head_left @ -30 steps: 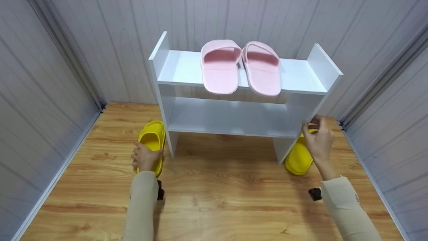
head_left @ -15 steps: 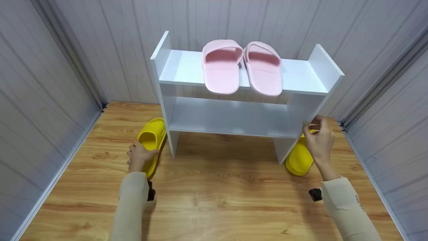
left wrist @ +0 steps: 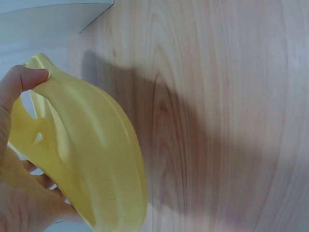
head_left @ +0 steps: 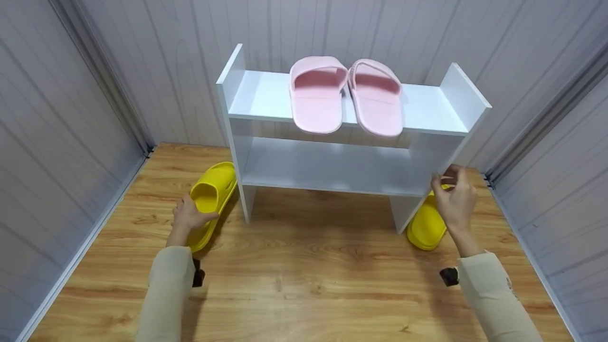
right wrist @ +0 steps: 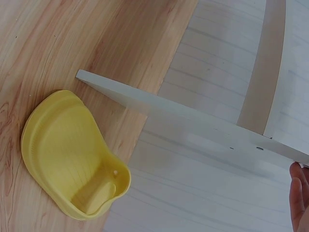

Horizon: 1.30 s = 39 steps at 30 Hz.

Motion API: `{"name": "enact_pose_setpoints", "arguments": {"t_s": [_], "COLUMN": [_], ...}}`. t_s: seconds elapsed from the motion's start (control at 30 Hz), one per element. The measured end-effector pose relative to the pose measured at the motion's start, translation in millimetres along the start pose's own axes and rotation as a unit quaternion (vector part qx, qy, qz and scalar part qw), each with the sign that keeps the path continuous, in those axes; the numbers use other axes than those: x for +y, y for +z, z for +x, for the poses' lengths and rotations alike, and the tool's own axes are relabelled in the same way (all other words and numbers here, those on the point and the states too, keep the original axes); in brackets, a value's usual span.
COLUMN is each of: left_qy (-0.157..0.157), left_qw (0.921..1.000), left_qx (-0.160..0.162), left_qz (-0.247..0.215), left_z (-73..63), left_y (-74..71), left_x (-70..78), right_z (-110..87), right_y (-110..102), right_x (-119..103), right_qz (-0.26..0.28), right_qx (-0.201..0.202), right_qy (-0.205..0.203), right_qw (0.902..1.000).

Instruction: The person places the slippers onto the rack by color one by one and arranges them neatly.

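Note:
My left hand [head_left: 187, 216] grips a yellow clog [head_left: 214, 183] on the left of a white shoe rack [head_left: 327, 166]. In the left wrist view the thumb lies over the rim of the clog [left wrist: 96, 145], the other fingers are under its far side, and a shadow falls on the floor beside it. My right hand [head_left: 457, 197] is at the rack's right side panel; in the right wrist view its loosely bent fingers [right wrist: 297, 193] touch the panel's edge. Below that hand, a second yellow clog [right wrist: 63, 150] sits on the floor outside the panel.
Two pink slippers [head_left: 317, 102] lie side by side on the rack's top shelf, toes toward the wall. A middle shelf [head_left: 327, 164] runs beneath. Panelled walls [head_left: 61, 156] close in the left, back and right of the wooden floor [head_left: 304, 285].
My left hand has moved left with its clog, whose heel now swings farther left and tilts. The right hand, the other clog and the pink slippers have stayed put.

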<state>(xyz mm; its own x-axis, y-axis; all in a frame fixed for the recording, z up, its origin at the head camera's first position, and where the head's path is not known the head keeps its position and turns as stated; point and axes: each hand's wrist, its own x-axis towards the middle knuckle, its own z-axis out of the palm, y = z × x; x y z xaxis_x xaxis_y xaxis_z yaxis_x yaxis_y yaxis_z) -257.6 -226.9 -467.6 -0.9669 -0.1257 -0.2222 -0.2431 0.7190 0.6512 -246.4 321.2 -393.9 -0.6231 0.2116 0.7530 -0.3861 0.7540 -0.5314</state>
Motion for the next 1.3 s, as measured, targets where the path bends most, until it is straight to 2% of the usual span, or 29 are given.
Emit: {"name": "enact_pose_setpoints", "arguments": {"t_s": [0.1, 0.2, 0.6, 0.73, 0.87, 1.1, 1.3], "left_qy": [0.027, 0.042, 0.083, 0.076, 0.066, 0.04, 0.019], "left_qw": [0.9995, 0.9988, 0.993, 0.9898, 0.9822, 0.9692, 0.9588], "left_qx": [0.005, -0.003, -0.069, -0.117, -0.176, -0.241, -0.274], "left_qz": [0.017, 0.026, 0.049, 0.029, 0.006, 0.032, 0.072], "left_z": [-1.7, -3.1, -7.4, -12.3, -18.4, -31.6, -41.7], "left_y": [-2.4, -5.7, -28.1, -36.5, -45.0, -61.5, -72.1], "left_x": [-1.7, -3.8, -15.0, -18.9, -22.2, -18.1, -13.6], "right_z": [-0.1, 0.0, 0.8, 0.7, 0.8, 0.9, 0.2], "right_y": [0, -1, 0, 0, 0, 0, 0], "right_x": [0, -1, -1, -2, -1, 1, 0], "right_qz": [0.0, 0.003, 0.004, 0.012, 0.009, -0.007, 0.001], "right_qx": [0.001, 0.001, 0.007, 0.007, 0.005, 0.001, -0.001], "right_qy": [0.003, 0.005, -0.003, -0.005, -0.008, -0.017, 0.0], "right_qw": [1.0, 1.0, 1.0, 0.9999, 0.9999, 0.9998, 1.0]}}
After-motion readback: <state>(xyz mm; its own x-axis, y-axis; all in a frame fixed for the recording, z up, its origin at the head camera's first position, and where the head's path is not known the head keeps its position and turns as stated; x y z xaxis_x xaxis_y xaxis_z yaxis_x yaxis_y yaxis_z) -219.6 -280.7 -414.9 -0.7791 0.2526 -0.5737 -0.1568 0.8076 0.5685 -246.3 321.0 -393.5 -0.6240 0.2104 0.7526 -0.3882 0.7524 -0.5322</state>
